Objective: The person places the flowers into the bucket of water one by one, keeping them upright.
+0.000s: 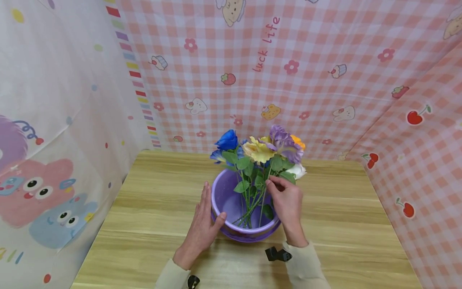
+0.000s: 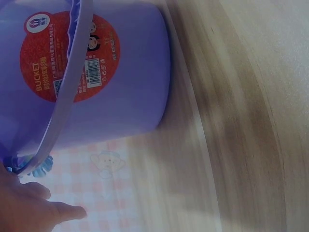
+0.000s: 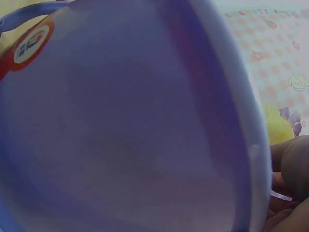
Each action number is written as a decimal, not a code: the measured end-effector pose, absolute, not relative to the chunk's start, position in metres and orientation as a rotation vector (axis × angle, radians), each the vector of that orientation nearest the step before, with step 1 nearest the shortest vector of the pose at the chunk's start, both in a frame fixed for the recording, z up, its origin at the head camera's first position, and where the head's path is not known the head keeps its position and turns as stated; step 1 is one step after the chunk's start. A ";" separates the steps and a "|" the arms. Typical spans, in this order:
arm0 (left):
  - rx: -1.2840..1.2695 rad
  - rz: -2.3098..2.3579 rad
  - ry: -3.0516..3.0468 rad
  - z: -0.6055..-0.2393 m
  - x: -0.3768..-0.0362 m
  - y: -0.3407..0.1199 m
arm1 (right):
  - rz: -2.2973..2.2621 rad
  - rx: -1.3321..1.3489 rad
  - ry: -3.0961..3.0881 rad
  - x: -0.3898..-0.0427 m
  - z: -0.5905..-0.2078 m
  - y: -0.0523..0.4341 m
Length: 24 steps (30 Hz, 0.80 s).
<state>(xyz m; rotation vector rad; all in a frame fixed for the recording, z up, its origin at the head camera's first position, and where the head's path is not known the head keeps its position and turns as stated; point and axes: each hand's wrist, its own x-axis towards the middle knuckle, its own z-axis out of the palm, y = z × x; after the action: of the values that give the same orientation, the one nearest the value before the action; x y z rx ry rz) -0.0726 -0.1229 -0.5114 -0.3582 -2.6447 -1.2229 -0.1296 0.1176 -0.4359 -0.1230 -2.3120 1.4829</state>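
A purple plastic bucket (image 1: 249, 236) stands on the wooden table (image 1: 151, 208) and holds a bunch of artificial flowers: blue (image 1: 227, 140), yellow (image 1: 258, 151), purple (image 1: 283, 142), orange (image 1: 298, 141) and white (image 1: 297, 170). My left hand (image 1: 202, 224) lies with straight fingers against the bucket's left side, thumb on the rim. Above the bucket's right half, my right hand (image 1: 285, 200) pinches a green stem (image 1: 265, 192) among the leaves. The left wrist view shows the bucket's wall (image 2: 130, 87), its red label (image 2: 67, 58) and my left hand (image 2: 29, 208). The right wrist view is filled by the blurred bucket wall (image 3: 120, 135).
Pink checked cloth (image 1: 325, 80) hangs behind and to the right of the table, and a cartoon-printed sheet (image 1: 54, 120) hangs on the left. Two small black objects (image 1: 278, 254) (image 1: 193, 281) sit by my sleeves at the near edge. Bare wood lies on both sides of the bucket.
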 end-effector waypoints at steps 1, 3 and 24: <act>-0.358 -1.221 -2.644 -0.511 -0.072 -0.123 | 1.448 -0.123 -2.338 -0.131 -0.436 0.117; -0.358 -1.221 -2.642 -0.512 -0.072 -0.123 | 1.378 -0.119 -2.387 -0.133 -0.436 0.116; -0.358 -1.210 -2.639 -0.511 -0.072 -0.122 | 1.295 -0.005 -2.445 -0.127 -0.440 0.117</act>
<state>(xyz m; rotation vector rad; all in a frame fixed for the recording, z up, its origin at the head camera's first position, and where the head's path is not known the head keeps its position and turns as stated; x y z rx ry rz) -0.0720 -0.1222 -0.5112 -0.3581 -2.6394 -1.2103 -0.1273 0.1174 -0.4400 -0.0054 -2.4447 1.2951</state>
